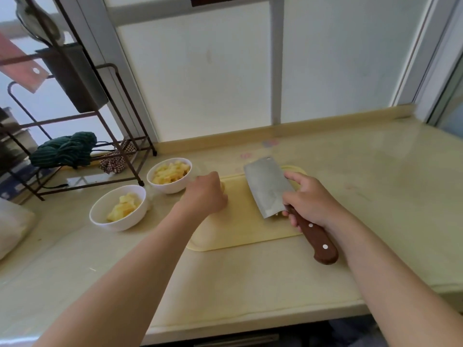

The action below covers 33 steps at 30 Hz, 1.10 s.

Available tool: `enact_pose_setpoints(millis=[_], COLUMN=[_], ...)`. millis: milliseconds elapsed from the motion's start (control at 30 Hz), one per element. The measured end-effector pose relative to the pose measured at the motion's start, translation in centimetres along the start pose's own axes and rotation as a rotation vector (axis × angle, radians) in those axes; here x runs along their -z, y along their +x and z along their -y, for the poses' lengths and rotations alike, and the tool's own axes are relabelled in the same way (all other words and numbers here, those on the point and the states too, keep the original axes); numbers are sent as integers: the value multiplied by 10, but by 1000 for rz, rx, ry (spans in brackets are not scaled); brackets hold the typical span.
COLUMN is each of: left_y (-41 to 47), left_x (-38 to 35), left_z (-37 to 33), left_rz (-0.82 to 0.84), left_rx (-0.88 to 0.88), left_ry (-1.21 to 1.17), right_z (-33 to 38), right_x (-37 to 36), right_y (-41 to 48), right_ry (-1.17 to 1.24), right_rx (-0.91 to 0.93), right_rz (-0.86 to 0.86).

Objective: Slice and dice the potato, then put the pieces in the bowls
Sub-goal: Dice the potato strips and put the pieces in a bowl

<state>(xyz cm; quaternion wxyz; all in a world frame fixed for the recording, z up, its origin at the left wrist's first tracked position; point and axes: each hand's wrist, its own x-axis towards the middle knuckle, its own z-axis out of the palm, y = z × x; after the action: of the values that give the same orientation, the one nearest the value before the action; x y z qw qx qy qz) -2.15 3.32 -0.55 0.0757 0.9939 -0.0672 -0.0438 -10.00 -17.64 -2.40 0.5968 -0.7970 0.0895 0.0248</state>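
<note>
Shelving of dark metal (117, 116) stands far out to the left of the left hand, with a green striped cloth (65, 149) bunched on its low rail. Nearer, two white bowls sit on the pale desk (250, 271), both left of that hand. The near bowl (130, 221) holds a small heap of diced potato (125, 206); the far bowl (172, 187), just beside the hand's knuckles, is piled fuller with potato cubes (170, 172).

The left hand (204, 194) is knuckles-up at the left edge of the yellow cutting board (238, 231), fingers curled under it. A pale potato piece (222, 187) peeks out past the knuckles; I cannot tell whether the fingers grip it.

The hands are apart, with bare board between them. The right hand (310, 199) is wrapped round the brown riveted handle of a cleaver (268, 186), its broad blade tilted up toward the left hand. A few potato scraps (276, 215) lie under the blade's heel.

Faint pink marks (270, 142) on the desk beyond the cleaver are too blurred to read.
</note>
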Motion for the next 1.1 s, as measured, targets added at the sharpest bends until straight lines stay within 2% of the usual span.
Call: enact_pose_setpoints(millis=[100, 400, 667, 933, 1100], left_y=[2, 1, 16, 23, 19], left_x=[2, -4, -7, -1, 0], left_z=[-7, -30, -20, -7, -15], left_rz=[-8, -53, -14, 96, 124], left_rx=[47, 29, 217, 406, 386], left_ry=[-55, -172, -683, -1101, -1140], right_z=[-1, -5, -5, -5, -6], right_x=[2, 8, 9, 9, 10], right_y=[2, 2, -1, -3, -1], right_ry=[27, 150, 211, 226, 234], right_rx=[-8, -33, -40, -38, -42], right_rz=[4, -84, -115, -110, -113])
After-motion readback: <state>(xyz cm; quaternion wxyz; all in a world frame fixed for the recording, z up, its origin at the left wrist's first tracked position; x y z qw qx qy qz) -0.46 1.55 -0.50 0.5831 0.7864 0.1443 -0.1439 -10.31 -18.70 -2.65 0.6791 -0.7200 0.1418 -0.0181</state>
